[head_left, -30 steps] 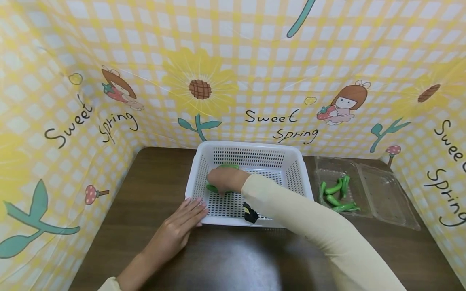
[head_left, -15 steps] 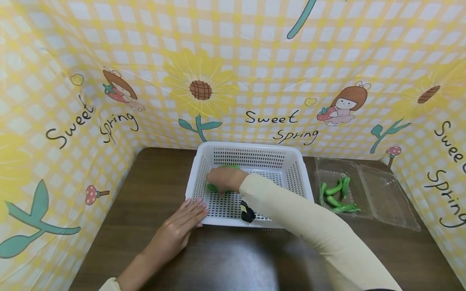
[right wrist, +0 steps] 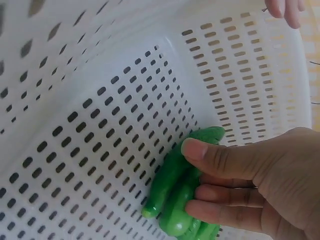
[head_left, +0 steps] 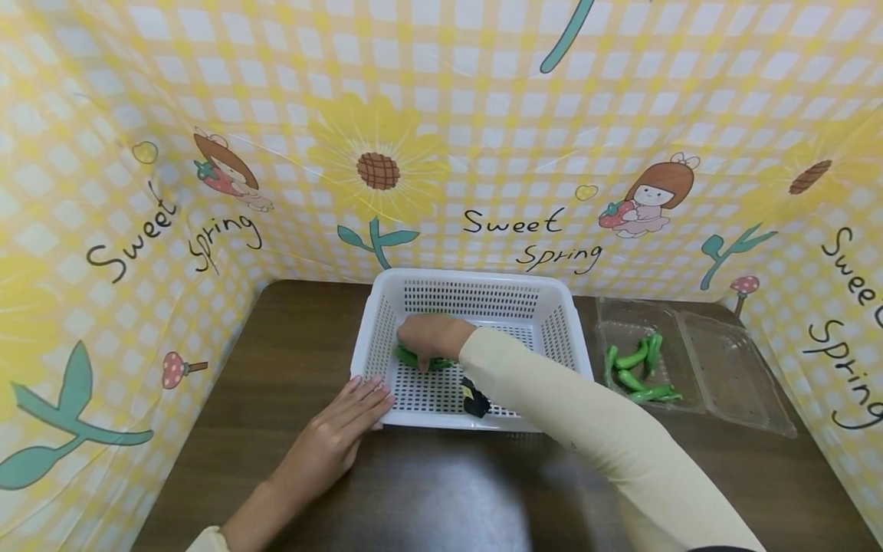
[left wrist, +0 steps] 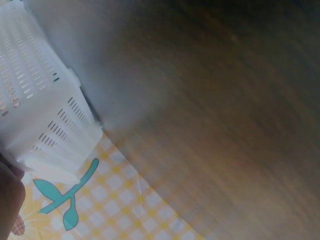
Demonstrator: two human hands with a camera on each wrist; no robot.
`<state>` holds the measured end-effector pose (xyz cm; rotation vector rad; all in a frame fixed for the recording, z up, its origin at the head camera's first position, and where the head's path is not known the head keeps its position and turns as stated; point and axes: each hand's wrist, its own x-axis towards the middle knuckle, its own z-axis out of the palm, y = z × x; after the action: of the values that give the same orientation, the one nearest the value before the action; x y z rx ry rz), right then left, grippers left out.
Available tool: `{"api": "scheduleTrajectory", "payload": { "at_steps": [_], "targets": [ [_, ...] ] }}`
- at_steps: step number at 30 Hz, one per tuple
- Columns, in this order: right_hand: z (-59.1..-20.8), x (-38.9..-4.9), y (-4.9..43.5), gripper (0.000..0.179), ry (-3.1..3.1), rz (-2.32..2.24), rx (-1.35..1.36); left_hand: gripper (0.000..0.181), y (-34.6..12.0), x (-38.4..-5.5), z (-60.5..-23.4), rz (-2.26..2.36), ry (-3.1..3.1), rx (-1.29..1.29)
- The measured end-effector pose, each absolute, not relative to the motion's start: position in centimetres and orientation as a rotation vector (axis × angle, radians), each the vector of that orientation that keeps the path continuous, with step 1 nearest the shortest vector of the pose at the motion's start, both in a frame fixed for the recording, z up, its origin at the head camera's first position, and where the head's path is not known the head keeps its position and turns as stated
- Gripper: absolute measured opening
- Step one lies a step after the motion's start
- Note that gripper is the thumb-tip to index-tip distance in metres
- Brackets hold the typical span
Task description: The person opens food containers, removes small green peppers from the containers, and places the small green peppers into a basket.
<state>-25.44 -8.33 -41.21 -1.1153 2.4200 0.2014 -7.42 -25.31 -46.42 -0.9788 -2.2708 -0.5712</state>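
Peppers (right wrist: 176, 210), green, glossy and slender, lie bunched side by side on the slotted floor of a white plastic basket (head_left: 428, 418), toward its left end. My right grip (head_left: 434, 335) reaches down over them and is closed around part of the bunch: the thumb lies across the darkest pepper, and the fingers curl against the lighter ones beside it. I cannot tell how many I hold, since my own fingers cover some.

My left grip (head_left: 345, 429) rests on the basket's near left corner, fingers extended, fingertips over the rim.

The basket stands on a dark brown wooden tabletop (head_left: 310, 330). Just beside it on the right, a hinged clear plastic container (head_left: 738, 372) lies unfolded, with more green peppers (head_left: 654, 394) in the half closer to the basket. A cream sleeve (head_left: 566, 391) covers my right arm, and a small black object (head_left: 474, 402) shows beneath its cuff. Behind everything hangs a yellow-and-white checked cloth (head_left: 483, 138) printed with sunflowers, cartoon figures holding strawberries, and the words "Sweet Spring".
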Motion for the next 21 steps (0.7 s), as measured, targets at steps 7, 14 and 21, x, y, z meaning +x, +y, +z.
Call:
{"api": "scheduleTrajectory", "payload": {
  "at_steps": [7, 14, 21],
  "targets": [
    [-37.5, -27.7, -3.9, 0.023, 2.476, 0.137, -1.114, 0.038, -25.0, -7.8, -46.5, -0.574, -2.230, -0.994],
    [-34.3, -31.0, 6.3, 0.020, 2.835, 0.061, -0.962, 0.037, -25.1, -7.8, -46.5, -0.576, -2.199, -1.001],
    [-34.7, -32.2, 17.2, 0.018, 2.993, -0.011, -0.759, 0.036, -25.2, -8.0, -46.6, -0.594, -2.146, -0.993]
  ]
}}
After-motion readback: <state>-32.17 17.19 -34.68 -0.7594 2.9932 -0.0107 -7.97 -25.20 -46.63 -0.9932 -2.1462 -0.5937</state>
